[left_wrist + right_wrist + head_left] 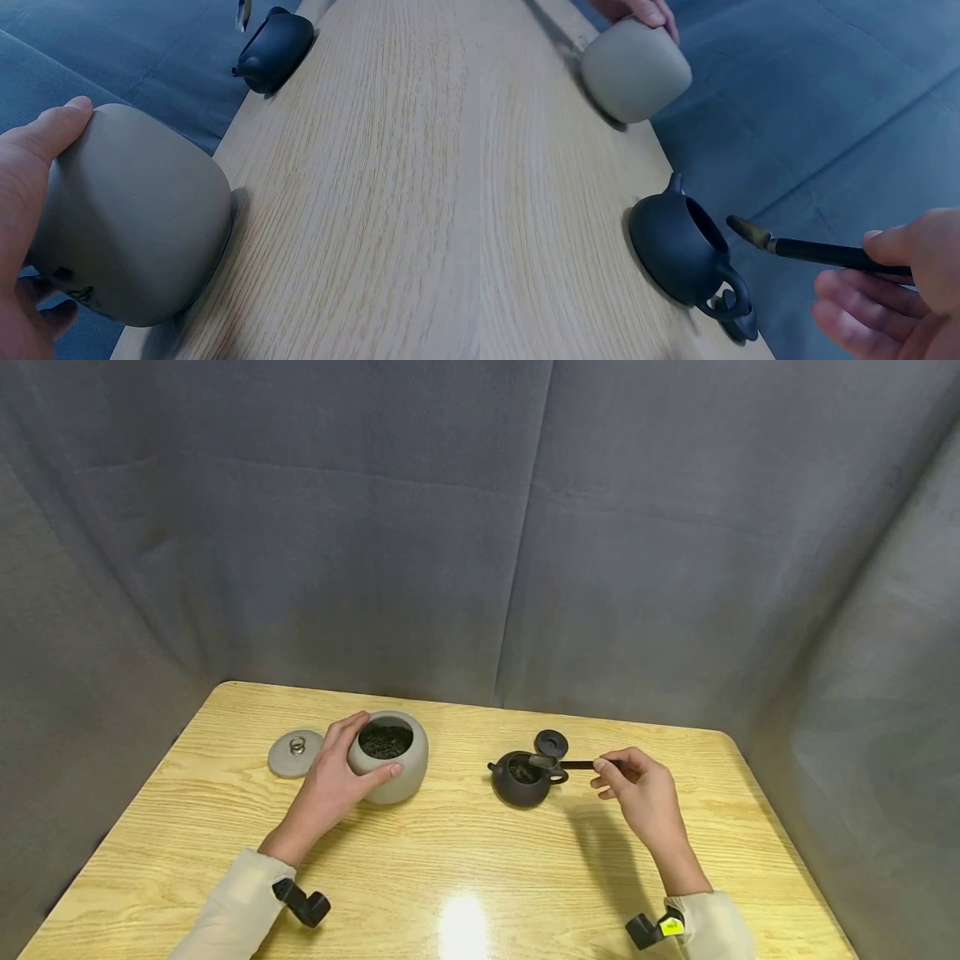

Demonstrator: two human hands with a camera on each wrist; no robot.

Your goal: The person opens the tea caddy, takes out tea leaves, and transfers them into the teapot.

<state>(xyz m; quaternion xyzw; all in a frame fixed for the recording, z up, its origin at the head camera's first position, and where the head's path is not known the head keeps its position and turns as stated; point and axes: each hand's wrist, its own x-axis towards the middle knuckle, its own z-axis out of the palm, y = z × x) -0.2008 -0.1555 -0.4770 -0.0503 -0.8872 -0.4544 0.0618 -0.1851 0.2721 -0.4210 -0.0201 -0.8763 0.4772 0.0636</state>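
A grey rounded jar (408,781) with dark tea leaves (386,742) inside stands on the table, tilted slightly. My left hand (341,770) grips it around the rim, thumb on the near side and fingers on the far side. My right hand (647,795) pinches a tea scoop by its black handle (817,252). The scoop's head (748,231) hangs above the mouth of a small dark teapot (667,244), apart from its rim. Some dark leaves (521,772) show inside the teapot. Its spout faces the jar, its handle my right hand.
The jar's grey lid (288,758), with a ring on top, lies left of the jar. Behind the teapot rests its dark lid (551,743). A grey curtain (375,543) encloses the back and sides of the wooden table (420,877).
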